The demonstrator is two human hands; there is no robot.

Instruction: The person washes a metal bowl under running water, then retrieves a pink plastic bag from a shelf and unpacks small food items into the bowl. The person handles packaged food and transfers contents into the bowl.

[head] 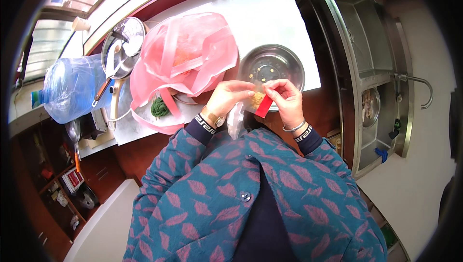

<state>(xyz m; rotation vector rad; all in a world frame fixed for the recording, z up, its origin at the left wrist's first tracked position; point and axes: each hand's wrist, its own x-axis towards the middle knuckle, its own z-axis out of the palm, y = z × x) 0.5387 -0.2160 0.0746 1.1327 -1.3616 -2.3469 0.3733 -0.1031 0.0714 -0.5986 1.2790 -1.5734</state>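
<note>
My left hand (229,95) and my right hand (287,100) are both at a small clear plastic bag (236,120), close in front of my body. Yellowish crumbly pieces (257,99) show inside the bag. A red strip (264,107) on the bag hangs just below the pinched fingertips of my right hand. My left thumb and fingers grip the bag's other side. Behind the hands, a round stainless steel bowl (296,67) stands on the white counter. Several small yellow pieces (263,80) lie on its bottom, and my hands and the bag cover its near side.
Left of the bowl sits a pink plastic bag (217,45), beside a dark green bundle (159,108). A glass pan lid (123,45) and a large blue water bottle (74,88) are farther left. On the right is a steel sink (365,30) with a faucet (421,81).
</note>
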